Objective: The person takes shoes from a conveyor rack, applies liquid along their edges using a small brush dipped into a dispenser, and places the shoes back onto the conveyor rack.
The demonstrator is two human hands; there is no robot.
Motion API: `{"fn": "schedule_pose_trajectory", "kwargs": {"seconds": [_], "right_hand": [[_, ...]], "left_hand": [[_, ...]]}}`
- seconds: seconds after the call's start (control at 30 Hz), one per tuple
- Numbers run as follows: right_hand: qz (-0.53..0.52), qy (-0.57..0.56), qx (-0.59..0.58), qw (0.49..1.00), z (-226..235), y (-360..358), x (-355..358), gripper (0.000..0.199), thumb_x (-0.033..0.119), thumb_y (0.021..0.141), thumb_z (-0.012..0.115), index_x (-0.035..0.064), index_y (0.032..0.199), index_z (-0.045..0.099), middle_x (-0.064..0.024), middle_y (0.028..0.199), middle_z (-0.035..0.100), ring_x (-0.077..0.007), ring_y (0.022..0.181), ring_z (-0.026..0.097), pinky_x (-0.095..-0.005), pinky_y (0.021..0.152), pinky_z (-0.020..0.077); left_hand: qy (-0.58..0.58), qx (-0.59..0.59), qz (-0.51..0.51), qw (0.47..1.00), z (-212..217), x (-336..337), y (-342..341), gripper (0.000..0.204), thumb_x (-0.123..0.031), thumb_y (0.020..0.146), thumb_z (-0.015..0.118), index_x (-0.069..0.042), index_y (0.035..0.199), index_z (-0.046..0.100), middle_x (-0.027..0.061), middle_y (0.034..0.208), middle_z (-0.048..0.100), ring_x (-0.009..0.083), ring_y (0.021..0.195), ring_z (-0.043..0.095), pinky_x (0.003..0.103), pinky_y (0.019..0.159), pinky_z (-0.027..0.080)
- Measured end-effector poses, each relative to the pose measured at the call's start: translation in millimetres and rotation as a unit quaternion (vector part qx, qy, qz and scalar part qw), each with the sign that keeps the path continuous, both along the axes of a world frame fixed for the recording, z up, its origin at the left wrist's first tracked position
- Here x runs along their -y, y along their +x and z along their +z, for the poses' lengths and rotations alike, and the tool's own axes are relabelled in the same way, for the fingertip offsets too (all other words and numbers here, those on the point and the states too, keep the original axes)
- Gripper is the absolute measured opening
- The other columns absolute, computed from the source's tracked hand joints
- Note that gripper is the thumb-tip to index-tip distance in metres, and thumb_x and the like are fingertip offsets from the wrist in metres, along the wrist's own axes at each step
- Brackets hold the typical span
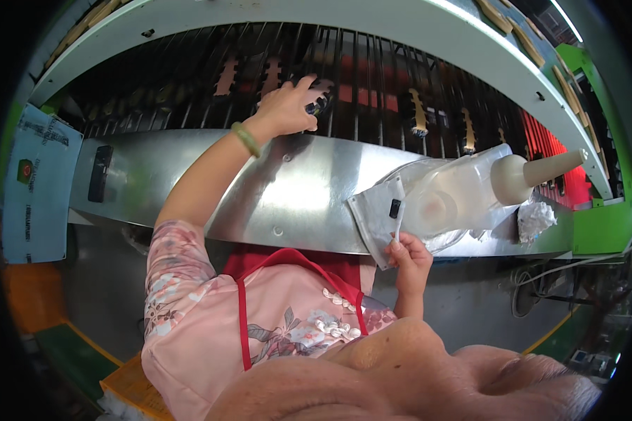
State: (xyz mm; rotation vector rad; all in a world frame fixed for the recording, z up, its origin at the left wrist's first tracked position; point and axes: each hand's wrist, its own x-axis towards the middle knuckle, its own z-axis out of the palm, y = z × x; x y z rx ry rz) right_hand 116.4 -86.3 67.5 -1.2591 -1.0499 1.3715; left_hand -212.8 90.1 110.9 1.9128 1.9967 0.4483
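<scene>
My left hand, with a green bangle at the wrist, reaches over the dark slatted rack. Its fingers curl round a small dark piece, partly hidden by the hand. Beside it on the slats lie pink pieces with notched edges; tan notched pieces lie farther right. Low at the right, my right hand pinches a thin white stick with a black end. Behind that stick is a flat white sheet or pouch at the metal ledge's edge.
A translucent squeeze bottle with a long nozzle lies on the shiny metal ledge. Crumpled white material sits to its right. At the ledge's left end are a black oblong object and a light-blue box. A pale curved rail spans the far side.
</scene>
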Motion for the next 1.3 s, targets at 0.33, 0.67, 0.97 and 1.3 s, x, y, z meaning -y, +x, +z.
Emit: {"fn": "schedule_pose_trajectory", "kwargs": {"seconds": [0.33, 0.67, 0.97, 1.3], "right_hand": [[0.041, 0.014, -0.091, 0.995, 12, -32, 5, 0.024, 0.006, 0.078, 0.069, -0.0025, 0.100, 0.062, -0.0063, 0.073, 0.066, -0.0035, 0.055, 0.050, -0.0162, 0.047, 0.0359], [0.072, -0.006, -0.074, 0.995, 16, -46, 25, 0.023, 0.005, 0.080, 0.068, -0.0025, 0.101, 0.062, -0.0054, 0.075, 0.066, -0.0030, 0.057, 0.053, -0.0143, 0.049, 0.0360], [0.073, -0.019, -0.063, 0.995, 14, -44, 22, 0.022, 0.007, 0.081, 0.068, -0.0023, 0.099, 0.063, -0.0046, 0.074, 0.065, -0.0028, 0.056, 0.052, -0.0141, 0.049, 0.0361], [0.029, -0.039, -0.092, 0.995, 4, -32, 7, 0.021, 0.007, 0.080, 0.067, -0.0016, 0.099, 0.062, -0.0074, 0.071, 0.064, -0.0045, 0.050, 0.047, -0.0164, 0.045, 0.0333]], "left_hand": [[0.097, 0.376, -0.013, 0.922, 24, 116, -14, 0.099, -0.016, 0.047, 0.086, -0.010, 0.135, 0.041, 0.0191, 0.117, 0.054, 0.0244, 0.106, 0.055, 0.031, 0.089, 0.045], [0.175, 0.338, -0.052, 0.923, 22, 144, -23, 0.092, -0.017, 0.050, 0.083, -0.005, 0.132, 0.043, 0.0157, 0.115, 0.055, 0.0256, 0.104, 0.056, 0.033, 0.091, 0.044], [0.116, 0.302, -0.001, 0.946, 5, 90, -7, 0.094, -0.019, 0.049, 0.082, -0.006, 0.133, 0.041, 0.0171, 0.111, 0.055, 0.0260, 0.103, 0.055, 0.033, 0.088, 0.045], [-0.040, 0.079, 0.047, 0.995, -35, -56, 60, 0.080, -0.052, 0.058, 0.075, 0.000, 0.116, 0.058, 0.0209, 0.104, 0.063, 0.0338, 0.095, 0.062, 0.037, 0.086, 0.048]]}}
